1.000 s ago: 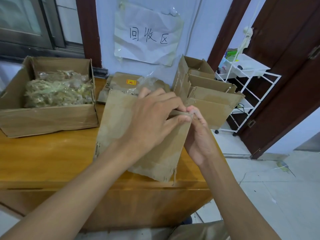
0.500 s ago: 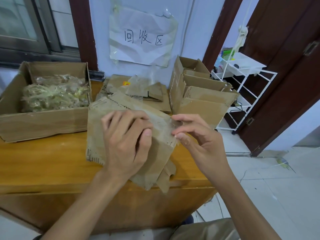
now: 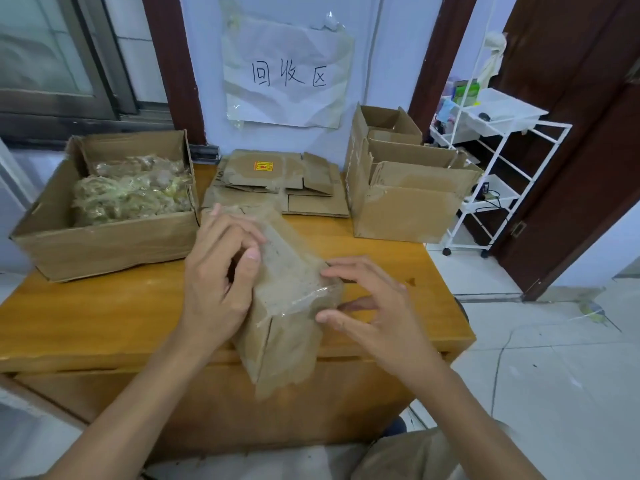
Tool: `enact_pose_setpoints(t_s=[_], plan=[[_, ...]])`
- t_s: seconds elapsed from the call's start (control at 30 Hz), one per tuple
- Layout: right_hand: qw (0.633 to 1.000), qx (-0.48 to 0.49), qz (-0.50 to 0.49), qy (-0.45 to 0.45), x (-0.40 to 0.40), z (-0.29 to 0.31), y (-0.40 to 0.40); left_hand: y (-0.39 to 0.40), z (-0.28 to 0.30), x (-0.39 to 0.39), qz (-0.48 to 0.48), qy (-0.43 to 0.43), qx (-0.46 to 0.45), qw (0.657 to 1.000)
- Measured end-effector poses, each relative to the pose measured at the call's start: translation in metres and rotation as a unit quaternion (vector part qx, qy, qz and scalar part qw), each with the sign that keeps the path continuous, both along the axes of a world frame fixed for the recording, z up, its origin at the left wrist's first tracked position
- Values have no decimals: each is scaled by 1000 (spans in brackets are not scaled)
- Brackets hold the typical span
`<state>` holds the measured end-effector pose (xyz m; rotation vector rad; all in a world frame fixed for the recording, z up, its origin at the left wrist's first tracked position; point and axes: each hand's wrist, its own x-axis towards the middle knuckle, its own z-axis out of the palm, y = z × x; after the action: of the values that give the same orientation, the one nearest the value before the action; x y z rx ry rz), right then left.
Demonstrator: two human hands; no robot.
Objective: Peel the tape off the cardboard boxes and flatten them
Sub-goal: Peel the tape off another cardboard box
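At counter (image 3: pixel 104 313) front edge, centre: small box (image 3: pixel 284 306) held up off the top, partly overhanging the near edge, tilted w/ one corner toward me. Clear tape (image 3: pixel 304 296) wraps the upper face, a loose crinkled edge shows near the right corner.

L hand (image 3: pixel 221 271) grips the box's left/top side, fingers curled over the far edge, thumb pressed on the taped face. R hand (image 3: pixel 367 306) is just beside the right corner, fingers spread and relaxed, not clamped on anything; thumb and index tips sit right at the lifted tape edge. Can't tell if they actually touch it.

Handling, my read: box is light, thin cardboard, already soft and creased, so it'll buckle if I squeeze hard. Tape is slick film, likely stretches and tears into strips. Best hold is a pinch on that loose edge at the right corner, pull low and along the face while L hand braces the box body, not the flaps.

Rest of scene: big open box (image 3: pixel 104 237) at left holds a wad of peeled tape. Flattened pile (image 3: pixel 277 181) at back centre against the wall. Stack of open boxes (image 3: pixel 405 188) at right, some tape visible on the front one, so I judge those not yet done. Task looks roughly midway.
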<state>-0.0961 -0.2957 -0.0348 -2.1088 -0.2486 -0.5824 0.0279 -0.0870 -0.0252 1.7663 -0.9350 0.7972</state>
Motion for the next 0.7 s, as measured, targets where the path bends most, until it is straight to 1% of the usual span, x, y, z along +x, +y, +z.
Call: enact_pose_setpoints(t_s=[0.07, 0.13, 0.2, 0.23, 0.27, 0.3, 0.37, 0.43, 0.47, 0.53, 0.6, 0.63, 0.67, 0.7], plan=[[999, 8, -16, -42, 3, -5, 8, 9, -4, 3, -11, 33, 17, 999], [996, -9, -21, -87, 8, -6, 14, 19, 4, 6, -30, 107, 39, 993], [989, -72, -27, -127, 11, -5, 17, 28, 24, 6, -47, 190, 66, 978], [983, -112, -33, -145, 11, -5, 18, 33, 34, 1, -39, 209, 92, 973], [974, -150, -45, -161, 11, -4, 18, 37, 44, -7, -24, 206, 115, 972], [964, -188, -60, -178, 10, -2, 19, 42, 53, -18, -3, 183, 134, 974], [937, -271, -85, -203, 6, 4, 21, 48, 59, -45, 38, 93, 208, 973], [908, -351, -77, -217, 1, 9, 22, 47, 46, -63, 57, 24, 301, 952], [893, -384, -65, -226, -1, 10, 23, 45, 36, -65, 62, 11, 324, 944], [875, -420, -42, -238, -2, 13, 21, 40, 19, -64, 66, 9, 317, 946], [875, -418, -44, -242, 3, 12, 17, 36, 13, -60, 69, 9, 302, 951], [885, -400, -50, -234, 5, 8, 15, 34, 13, -58, 70, 4, 297, 952], [905, -362, -56, -219, 6, 4, 14, 32, 13, -56, 64, 8, 289, 955], [932, -302, -61, -191, 6, 0, 13, 31, 13, -54, 57, 15, 277, 959]])
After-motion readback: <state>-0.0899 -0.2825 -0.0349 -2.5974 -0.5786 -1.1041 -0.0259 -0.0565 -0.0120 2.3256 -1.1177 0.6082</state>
